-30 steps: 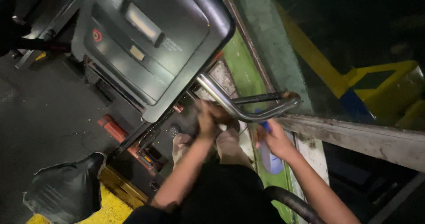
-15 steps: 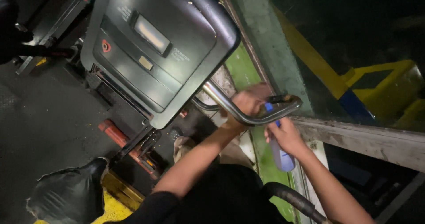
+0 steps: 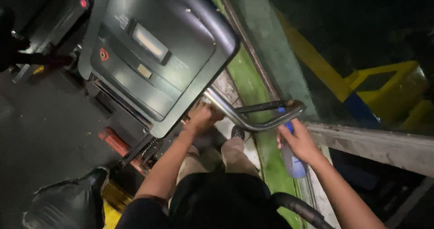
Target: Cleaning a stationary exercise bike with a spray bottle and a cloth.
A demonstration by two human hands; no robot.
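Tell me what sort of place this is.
Probably a gym after hours, dimly lit. A treadmill console with a small display fills the view, the left hand reaches under its metal handrail, and the right hand holds a spray bottle.

a dim gym or fitness room, seen from above an exercise machine. a large grey console point(image 3: 153, 52) with a small display and a red button sits over curved metal handlebars point(image 3: 253, 116), and beside it run a green floor strip point(image 3: 253, 89), yellow painted framework point(image 3: 389, 84) and a dark black floor point(image 3: 40, 125).
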